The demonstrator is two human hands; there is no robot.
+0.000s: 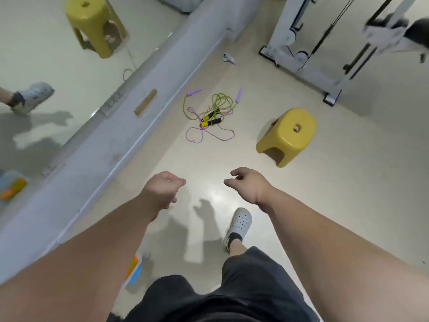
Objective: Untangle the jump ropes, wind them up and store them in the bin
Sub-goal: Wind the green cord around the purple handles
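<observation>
Two jump ropes lie tangled together on the floor ahead. The purple rope [210, 133] has two lilac handles [194, 92] lying apart at the far side. The green rope [220, 102] has yellow-and-black handles [210, 119] lying side by side in the middle of the tangle. My left hand [162, 189] and right hand [248, 184] hang in the air well short of the ropes, fingers loosely curled, holding nothing. A blue-and-orange bin [134, 270] peeks out beside my left arm, mostly hidden.
A yellow stool [287, 135] stands right of the ropes. A wall mirror with a grey ledge [130, 117] runs along the left. A white gym machine frame [301, 43] stands at the back right. A small white controller [228, 58] lies beyond the ropes. My shoe [239, 225] is below my right hand.
</observation>
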